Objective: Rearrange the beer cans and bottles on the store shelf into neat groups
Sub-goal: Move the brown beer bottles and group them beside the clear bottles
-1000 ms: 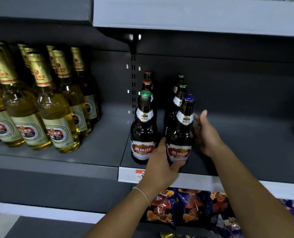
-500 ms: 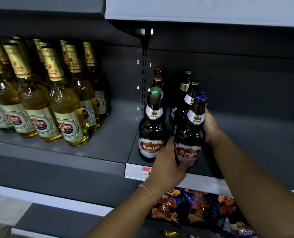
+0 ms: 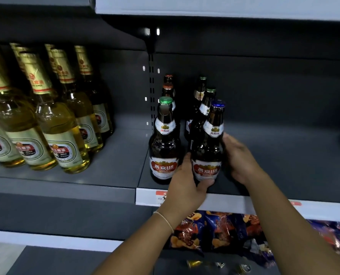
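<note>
A dark brown beer bottle with a blue cap (image 3: 209, 143) stands near the front edge of the grey shelf (image 3: 115, 171). My left hand (image 3: 185, 183) wraps its lower label from the left, thumb under the base. My right hand (image 3: 238, 155) cups the bottle's right side. Just left of it stands a matching brown bottle with a green cap (image 3: 164, 143), untouched. Behind the two, more dark bottles form two rows, red-capped ones (image 3: 168, 89) on the left and green-capped ones (image 3: 208, 100) on the right.
Several clear bottles of pale yellow beer with gold foil necks (image 3: 52, 120) crowd the shelf's left part. To the right of my hands the shelf is bare dark metal. Snack bags (image 3: 214, 231) lie on the shelf below. A shelf board (image 3: 224, 6) hangs overhead.
My right hand has closed in from an open pose onto the blue-capped bottle's right side. The left hand keeps its grip. The camera has shifted a little to the left.
</note>
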A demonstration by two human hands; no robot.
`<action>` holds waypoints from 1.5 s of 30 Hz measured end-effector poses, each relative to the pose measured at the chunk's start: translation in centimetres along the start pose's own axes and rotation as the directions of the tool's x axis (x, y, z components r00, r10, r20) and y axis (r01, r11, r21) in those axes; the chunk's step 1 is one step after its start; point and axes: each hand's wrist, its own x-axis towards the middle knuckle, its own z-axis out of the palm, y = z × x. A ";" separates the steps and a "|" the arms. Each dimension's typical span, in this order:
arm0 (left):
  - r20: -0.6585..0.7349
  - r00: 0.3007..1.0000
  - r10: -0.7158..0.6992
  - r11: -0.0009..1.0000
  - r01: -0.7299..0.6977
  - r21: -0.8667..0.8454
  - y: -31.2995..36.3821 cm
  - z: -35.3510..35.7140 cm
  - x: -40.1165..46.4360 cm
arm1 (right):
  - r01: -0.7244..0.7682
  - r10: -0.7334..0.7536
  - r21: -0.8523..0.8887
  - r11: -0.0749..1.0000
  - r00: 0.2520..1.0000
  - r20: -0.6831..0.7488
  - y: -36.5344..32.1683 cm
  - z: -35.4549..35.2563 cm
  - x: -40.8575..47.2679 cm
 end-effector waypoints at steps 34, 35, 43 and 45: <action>0.041 0.999 -0.004 0.987 -0.003 0.158 1.3 -0.9 -1.1 | 0.189 -0.197 -0.156 0.970 0.980 -0.034 1.3 2.1 -7.8; 0.051 0.999 -0.006 0.968 -0.007 0.251 1.9 -1.2 -1.7 | 0.183 -0.191 -0.138 0.973 0.980 -0.049 1.3 1.8 -7.8; 0.054 0.947 0.316 0.916 -0.320 0.243 11.3 -0.5 -1.8 | 0.181 -0.210 -0.148 0.972 0.955 -0.209 -2.0 -3.8 -9.0; 0.053 0.932 0.358 0.924 -0.362 0.126 13.4 1.6 -0.4 | 0.195 -0.226 -0.141 0.971 0.940 -0.256 -3.4 -6.2 -9.3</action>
